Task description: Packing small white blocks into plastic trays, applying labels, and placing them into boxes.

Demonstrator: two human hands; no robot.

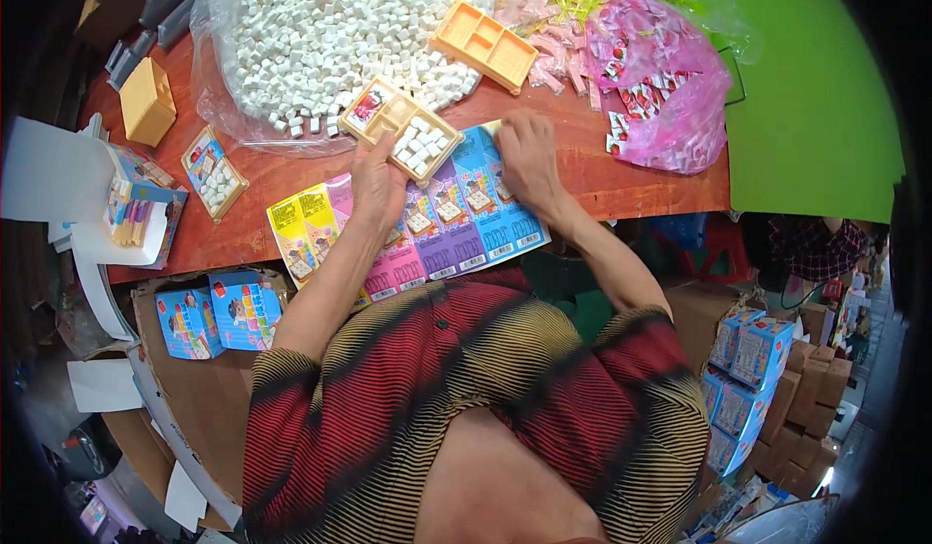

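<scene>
Left hand [377, 187] grips tan plastic compartment tray [401, 130], partly filled with white cubes [419, 144]; right hand [525, 156] flat on printed cards [456, 216] at table's near edge.

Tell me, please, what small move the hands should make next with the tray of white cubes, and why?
Probably the right hand should reach up to the heap of white cubes for more. The left hand holds the tan tray over the flat printed cartons; one compartment is packed with cubes, the middle one looks empty, and the right hand rests on the cartons holding nothing that can be seen.

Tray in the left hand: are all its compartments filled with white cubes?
No; the tray has white cubes in one compartment only, and another holds a packet.
</scene>
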